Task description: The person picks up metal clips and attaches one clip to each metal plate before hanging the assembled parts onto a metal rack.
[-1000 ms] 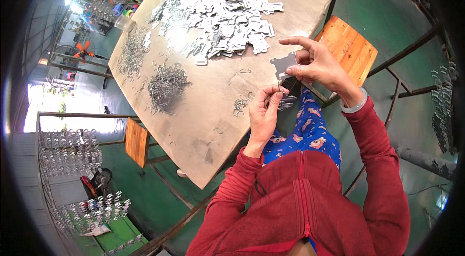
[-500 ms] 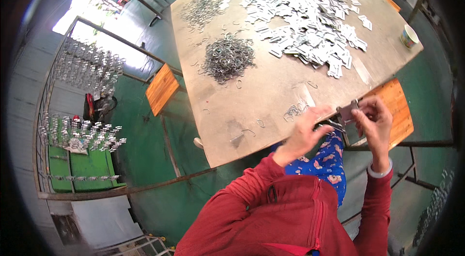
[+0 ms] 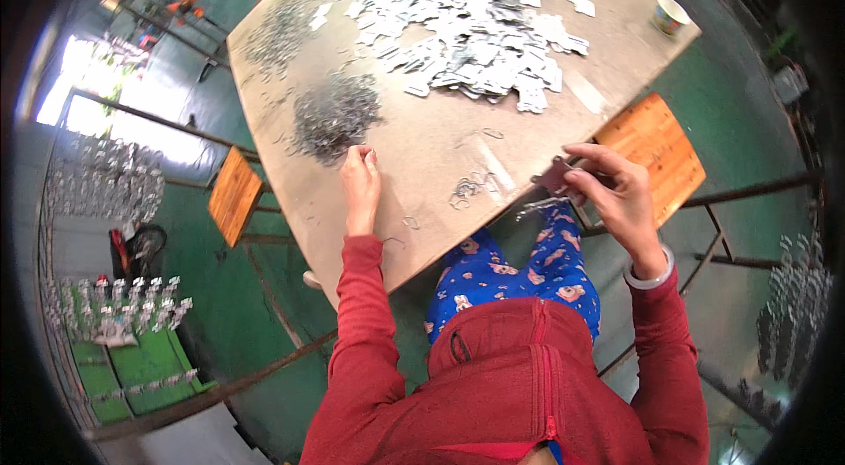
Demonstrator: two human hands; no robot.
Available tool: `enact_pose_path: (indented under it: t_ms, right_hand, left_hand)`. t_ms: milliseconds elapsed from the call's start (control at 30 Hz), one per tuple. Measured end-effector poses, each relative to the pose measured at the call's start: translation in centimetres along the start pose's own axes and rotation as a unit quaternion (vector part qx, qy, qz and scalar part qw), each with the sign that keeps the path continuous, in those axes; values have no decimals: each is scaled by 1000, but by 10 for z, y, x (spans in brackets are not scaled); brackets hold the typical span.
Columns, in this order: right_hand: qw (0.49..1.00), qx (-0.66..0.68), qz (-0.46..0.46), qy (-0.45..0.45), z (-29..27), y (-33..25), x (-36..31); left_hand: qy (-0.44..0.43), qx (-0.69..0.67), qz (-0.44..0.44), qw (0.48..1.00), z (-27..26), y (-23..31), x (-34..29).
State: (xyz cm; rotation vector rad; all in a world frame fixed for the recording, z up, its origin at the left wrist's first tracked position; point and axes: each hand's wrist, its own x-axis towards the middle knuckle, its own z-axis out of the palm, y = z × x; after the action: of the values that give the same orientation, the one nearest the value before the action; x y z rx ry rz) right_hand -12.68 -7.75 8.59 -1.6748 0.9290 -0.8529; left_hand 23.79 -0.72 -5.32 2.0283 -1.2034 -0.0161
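My right hand (image 3: 616, 197) is closed on a small flat metal plate (image 3: 553, 178), pinched between thumb and fingers just past the table's front edge. Thin wire hooks (image 3: 539, 206) show just below the plate; how they join it is too small to tell. At the near edge of a dark heap of wire hooks (image 3: 336, 113) is my left hand (image 3: 360, 188), fingers drawn together; whatever is between them is hidden. A few loose hooks (image 3: 471, 190) lie on the table between my hands.
The brown table (image 3: 422, 144) carries a large pile of white-silver plates (image 3: 466, 16) and a thinner spread of hooks (image 3: 282, 34). A paper cup (image 3: 671, 14) stands near the right corner. Wooden stools (image 3: 653, 153) flank the table; racks of hanging metal parts (image 3: 106, 179) stand left.
My left hand has left the plate beside my right hand and moved left to the hook heap. My right hand keeps the plate. The whole view has shifted.
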Motion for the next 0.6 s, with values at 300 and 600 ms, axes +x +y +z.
enact_pose_path:
  t_ms: [300, 600]
  right_hand:
    - [1000, 14, -2, -10, 0, 13, -10]
    - [999, 5, -31, 7, -4, 13, -24]
  left_hand:
    - [-303, -590, -109, 741, -20, 195, -52]
    - [-355, -591, -157, 707, 1, 219, -52]
